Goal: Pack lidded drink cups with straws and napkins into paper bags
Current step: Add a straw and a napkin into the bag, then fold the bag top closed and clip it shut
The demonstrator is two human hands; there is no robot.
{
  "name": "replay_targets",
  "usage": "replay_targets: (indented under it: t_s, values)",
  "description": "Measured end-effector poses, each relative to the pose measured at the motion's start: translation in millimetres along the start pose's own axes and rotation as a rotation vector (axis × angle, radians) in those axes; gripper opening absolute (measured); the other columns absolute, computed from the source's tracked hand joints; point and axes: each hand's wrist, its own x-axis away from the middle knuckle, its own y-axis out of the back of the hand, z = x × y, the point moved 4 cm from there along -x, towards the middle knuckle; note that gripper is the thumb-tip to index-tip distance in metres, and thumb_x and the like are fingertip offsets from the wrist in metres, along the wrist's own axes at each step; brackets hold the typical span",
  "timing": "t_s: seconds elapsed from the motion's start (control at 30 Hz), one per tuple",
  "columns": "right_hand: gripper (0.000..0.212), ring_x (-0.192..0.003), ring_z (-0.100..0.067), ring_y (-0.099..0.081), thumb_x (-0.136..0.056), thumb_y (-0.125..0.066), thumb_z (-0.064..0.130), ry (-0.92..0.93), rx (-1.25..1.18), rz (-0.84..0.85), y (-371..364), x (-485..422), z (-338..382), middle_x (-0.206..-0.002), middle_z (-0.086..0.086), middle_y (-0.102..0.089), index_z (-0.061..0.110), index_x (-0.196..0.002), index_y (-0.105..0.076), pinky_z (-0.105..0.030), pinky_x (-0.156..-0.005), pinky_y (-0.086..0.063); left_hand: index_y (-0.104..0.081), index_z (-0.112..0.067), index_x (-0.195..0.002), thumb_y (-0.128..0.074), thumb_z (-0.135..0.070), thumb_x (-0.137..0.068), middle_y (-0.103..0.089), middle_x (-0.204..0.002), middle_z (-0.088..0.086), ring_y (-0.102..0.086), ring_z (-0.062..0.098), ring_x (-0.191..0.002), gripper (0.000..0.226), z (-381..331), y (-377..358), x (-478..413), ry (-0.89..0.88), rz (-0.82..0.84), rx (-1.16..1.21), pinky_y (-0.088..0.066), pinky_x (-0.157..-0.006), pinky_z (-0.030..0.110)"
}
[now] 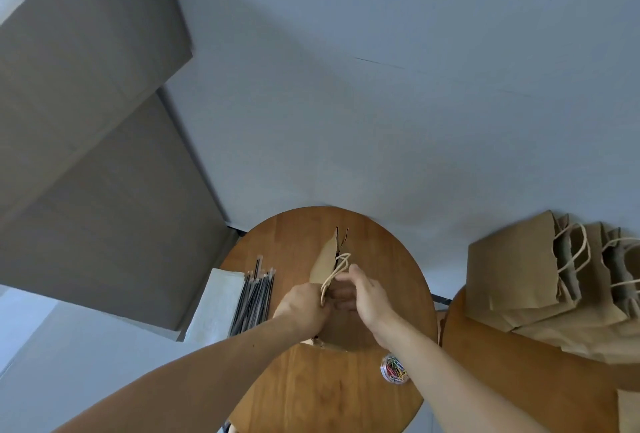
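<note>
A brown paper bag (325, 261) stands upright in the middle of the round wooden table (301, 384), its top pressed nearly closed and its twine handles sticking up. My left hand (304, 304) grips the near left side of the bag's top by the handles. My right hand (363, 294) pinches the top edge from the right. Black straws (254, 297) lie in a bundle left of the bag, beside a stack of white napkins (214, 304). No drink cup shows; the bag's inside is hidden.
A clear tub of coloured paper clips (394, 369) sits near my right forearm. On a second wooden table (519, 380) to the right lie several flat paper bags (540, 276) with handles. Large cardboard boxes (86, 155) stand at the left against the wall.
</note>
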Motion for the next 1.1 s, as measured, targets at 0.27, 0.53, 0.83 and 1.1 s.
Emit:
replay_targets:
  t_s: [0.27,0.53,0.83,1.1]
  values:
    - [0.063,-0.138,-0.02,-0.035,-0.088,-0.068,0.02,0.682,0.951,-0.287,50,-12,41,-0.148,-0.001,-0.041,0.019,-0.145,-0.042,-0.035,-0.111,-0.036,-0.043,-0.025,-0.066,-0.042,-0.029,-0.098,-0.05,-0.068,-0.004,-0.05,0.013,-0.06,0.032,1,34,-18,-0.018,-0.039,-0.211,-0.037,-0.053,0.028]
    - [0.016,-0.105,-0.02,-0.054,-0.092,-0.064,0.028,0.742,1.17,-0.202,54,-34,43,-0.102,0.006,-0.07,0.02,-0.102,-0.074,-0.037,-0.087,-0.046,-0.063,-0.024,-0.101,-0.044,-0.03,-0.099,-0.067,-0.092,-0.002,-0.063,0.02,-0.086,0.021,5,42,-32,-0.115,-0.011,-0.286,-0.052,-0.078,0.036]
    - [0.019,-0.093,-0.011,-0.056,-0.095,-0.059,0.035,0.682,0.947,-0.114,67,-51,28,-0.097,0.012,-0.066,0.024,-0.105,-0.071,-0.028,-0.077,-0.046,-0.059,-0.032,-0.07,-0.056,-0.039,-0.09,-0.061,-0.065,-0.013,-0.063,0.011,-0.072,0.021,9,31,-35,-0.041,-0.263,-0.08,-0.04,-0.082,0.03]
    - [0.022,-0.085,-0.01,-0.061,-0.098,-0.055,0.027,0.291,0.857,-0.322,120,-87,-80,-0.106,0.001,-0.071,0.018,-0.114,-0.067,-0.018,-0.07,-0.046,-0.074,-0.027,-0.091,-0.059,-0.035,-0.095,-0.068,-0.076,-0.011,-0.058,0.008,-0.072,0.017,10,38,-44,-0.153,-0.302,0.034,-0.044,-0.078,0.025]
